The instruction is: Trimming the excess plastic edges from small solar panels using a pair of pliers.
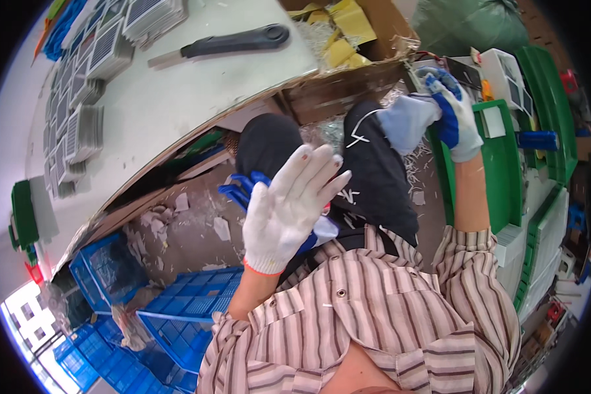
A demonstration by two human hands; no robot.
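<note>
My left hand (292,203) is raised over my lap, palm showing and fingers stretched out, in a white knit glove with an orange cuff. It holds nothing. Behind it, blue glove-like fingers (248,189) poke out over my dark trousers; the rest is mostly hidden. My right hand (458,121), in a white and blue coated glove, is at the right beside a green tray (512,187). Its fingers are bent around the edge of a light-blue face mask (407,125), from which a thin white loop hangs over my knee.
A grey-handled knife (236,43) lies on the white table (177,98), near stacks of grid-faced pieces (78,131). Beyond my knees stands a cardboard box (381,29) with yellow paper and shreds. Blue crates (183,295) sit lower left. A blue cylinder (537,140) lies at the right.
</note>
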